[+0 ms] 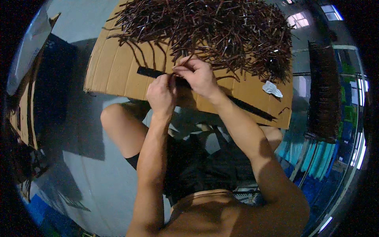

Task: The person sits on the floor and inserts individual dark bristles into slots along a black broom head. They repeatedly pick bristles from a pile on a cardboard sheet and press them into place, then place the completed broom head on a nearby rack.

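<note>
My right hand is closed in a pinch on a thin dark brown twig-like strip, whose upper end shows above the fingertips. Close beside it, my left hand has its fingers curled together; what they hold is hidden. Both hands meet over a long black flat bar, which slants across the near part of the cardboard, its middle partly covered by the hands. Beyond them lies a large tangled heap of dark brown strips, with several loose ones spread toward the bar.
The brown cardboard sheet lies in front of my knees. A crumpled white paper scrap rests on its right side, near a small broken strip. Dark stacked material stands at the right, and a dark blue box at the left.
</note>
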Demonstrator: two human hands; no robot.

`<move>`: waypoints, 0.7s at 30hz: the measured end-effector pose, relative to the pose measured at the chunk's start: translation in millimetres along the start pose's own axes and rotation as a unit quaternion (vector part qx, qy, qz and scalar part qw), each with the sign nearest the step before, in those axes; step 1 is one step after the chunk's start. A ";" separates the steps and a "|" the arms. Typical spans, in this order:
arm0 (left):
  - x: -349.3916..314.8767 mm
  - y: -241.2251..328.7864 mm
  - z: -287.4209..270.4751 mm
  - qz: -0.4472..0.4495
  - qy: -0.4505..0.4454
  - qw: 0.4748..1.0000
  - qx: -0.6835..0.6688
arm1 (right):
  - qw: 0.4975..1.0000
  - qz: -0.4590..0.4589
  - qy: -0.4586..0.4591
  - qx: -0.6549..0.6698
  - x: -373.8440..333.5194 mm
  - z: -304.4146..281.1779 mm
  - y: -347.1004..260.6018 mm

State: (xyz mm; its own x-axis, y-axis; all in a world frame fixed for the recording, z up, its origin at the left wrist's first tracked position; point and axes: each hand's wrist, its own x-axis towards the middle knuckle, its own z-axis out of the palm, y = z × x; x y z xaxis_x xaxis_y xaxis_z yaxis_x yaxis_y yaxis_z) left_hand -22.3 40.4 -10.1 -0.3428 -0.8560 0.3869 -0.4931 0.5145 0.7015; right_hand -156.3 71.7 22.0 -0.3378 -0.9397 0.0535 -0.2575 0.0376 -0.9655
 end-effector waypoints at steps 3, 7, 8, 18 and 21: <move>-1.8 -2.2 0.7 -0.038 -0.065 0.997 0.020 | 1.000 0.000 0.019 0.015 -2.9 -2.0 0.6; -1.1 -0.6 0.9 -0.028 -0.069 0.997 0.012 | 0.997 -0.049 0.025 -0.052 -3.1 -2.7 -4.4; -1.2 -0.5 1.5 -0.023 -0.063 0.998 0.004 | 0.994 -0.058 0.019 -0.089 -5.1 -2.4 -6.8; 13.9 -0.9 -14.1 -0.182 -0.040 0.982 0.008 | 0.909 -0.019 0.044 -0.415 20.1 -106.7 10.4; 4.2 -4.7 -2.9 -0.109 0.003 0.993 -0.043 | 0.871 0.084 -0.009 -0.484 8.6 -126.3 12.3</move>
State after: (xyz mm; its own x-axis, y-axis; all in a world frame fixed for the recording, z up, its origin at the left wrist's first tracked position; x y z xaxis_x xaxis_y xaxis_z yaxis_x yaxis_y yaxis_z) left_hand -19.1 34.2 -10.1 -0.2298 -0.9472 0.2238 -0.4852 0.3109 0.8173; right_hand -276.7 107.1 42.8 -0.4325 -0.8979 -0.0814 -0.8512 0.4365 -0.2915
